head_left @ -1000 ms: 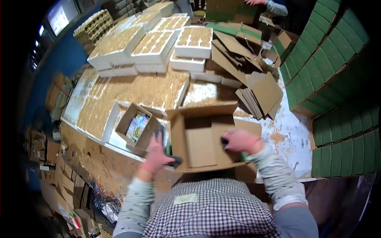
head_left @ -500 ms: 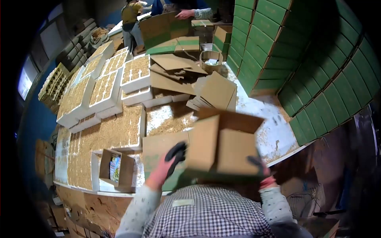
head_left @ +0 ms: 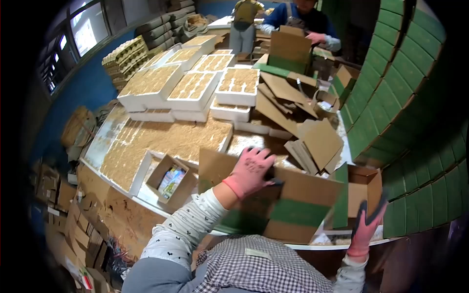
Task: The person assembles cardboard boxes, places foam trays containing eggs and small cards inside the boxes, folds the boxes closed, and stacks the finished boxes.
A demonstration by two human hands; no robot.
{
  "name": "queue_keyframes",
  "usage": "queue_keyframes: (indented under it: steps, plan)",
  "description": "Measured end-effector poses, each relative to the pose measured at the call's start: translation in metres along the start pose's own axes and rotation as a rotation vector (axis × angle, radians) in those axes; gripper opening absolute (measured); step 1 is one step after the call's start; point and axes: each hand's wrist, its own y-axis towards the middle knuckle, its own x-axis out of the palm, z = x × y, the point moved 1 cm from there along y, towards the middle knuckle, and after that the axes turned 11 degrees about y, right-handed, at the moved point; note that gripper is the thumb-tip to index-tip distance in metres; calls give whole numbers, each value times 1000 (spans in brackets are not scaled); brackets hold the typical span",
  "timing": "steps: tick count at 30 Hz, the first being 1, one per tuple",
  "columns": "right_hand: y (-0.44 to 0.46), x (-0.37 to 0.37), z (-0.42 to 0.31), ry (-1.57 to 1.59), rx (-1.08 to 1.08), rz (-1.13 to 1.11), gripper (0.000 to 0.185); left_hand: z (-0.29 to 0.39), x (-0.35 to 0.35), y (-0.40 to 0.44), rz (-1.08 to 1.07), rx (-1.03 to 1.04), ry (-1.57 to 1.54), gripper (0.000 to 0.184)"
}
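My left hand [head_left: 252, 172], in a pink and black glove, grips the upper edge of a brown and green flattened carton [head_left: 305, 202] that stands tilted on the table in front of me. At the right, my right hand [head_left: 367, 227] is open, thumb and fingers apart, at the near side of an open box [head_left: 360, 190]. The box has a green outer flap, and its brown inside shows. Whether my right hand touches it cannot be told. A small box with colourful packets [head_left: 171, 180] lies left of the carton.
White trays filled with sawdust-like material [head_left: 194, 90] are stacked behind. Cardboard sheets [head_left: 320, 141] lie at the back right. Green boxes [head_left: 381, 93] form a tall stack on the right. Two people [head_left: 305, 19] stand at the far side, one holding a carton.
The open box went from in front of me to the right side of the table. My right hand has let go of it. My left hand has taken hold of the flattened carton and raised it.
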Motion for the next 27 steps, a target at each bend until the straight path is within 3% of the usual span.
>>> queue_keyframes:
  steps: [2, 3, 5, 7, 8, 9, 10, 11, 12, 13, 14, 15, 16, 17, 18, 19, 21, 23, 24, 25, 26, 27]
  plan:
    - [30, 48, -63, -438, -286, -540, 77, 10, -44, 0, 207, 51, -2, 51]
    - [40, 73, -71, -561, -483, -727, 73, 12, -48, -6, 306, 61, 25, 49]
    - [42, 114, -73, -674, -331, -1047, 70, 13, -26, -33, 315, 45, -104, 44]
    - [64, 132, -57, -628, -254, -1153, 67, 18, -25, -78, 335, 159, -148, 22]
    - [70, 138, -57, -726, -207, -1140, 65, 25, -33, -98, 393, 169, -167, 13]
    - [79, 149, -42, -727, -507, -1038, 58, 30, -34, -119, 452, 228, -231, 10]
    - [91, 169, -53, -935, -544, -1004, 51, 33, -45, -126, 407, 392, -325, 12]
    - [97, 187, -60, -847, -427, -941, 44, 34, -59, -129, 363, 560, -413, 15]
    - [101, 208, -60, -798, -293, -914, 43, 27, -65, -123, 51, 568, -451, 22]
    - [94, 226, -58, -805, -347, -918, 46, 16, -69, -114, -261, 561, -483, 28]
    - [84, 243, -53, -809, -402, -923, 49, -15, -64, -115, 9, 462, -660, 42]
    - [78, 250, -52, -816, -460, -928, 52, -38, -76, -94, 98, 299, -705, 51]
    - [74, 246, -59, -730, -617, -867, 57, -47, -67, -89, 305, -99, -423, 59]
    - [72, 235, -71, -644, -758, -794, 62, -56, -47, -72, 182, -379, 330, 65]
    - [70, 218, -84, -567, -891, -718, 67, -69, -43, -65, -35, -395, 3, 66]
    - [66, 187, -94, -525, -655, -920, 77, -71, -34, -64, 47, -304, 211, 65]
    - [79, 126, -94, -119, -187, -1802, 89, -63, -42, -63, -57, -251, -13, 61]
    - [24, 129, -93, -515, -368, -1513, 94, -53, -22, -54, -151, 41, -13, 49]
    - [-6, 155, -86, -590, -354, -1166, 90, -49, -18, -45, -116, 29, 5, 44]
    - [-42, 171, -21, -523, -319, -1154, 83, -45, -15, -30, -86, 19, 25, 42]
    - [-46, 173, -12, -589, -436, -1252, 78, -38, -20, -8, -321, -39, -48, 39]
    - [-40, 182, -10, -653, -564, -1341, 74, -30, -8, 3, -310, -24, 66, 36]
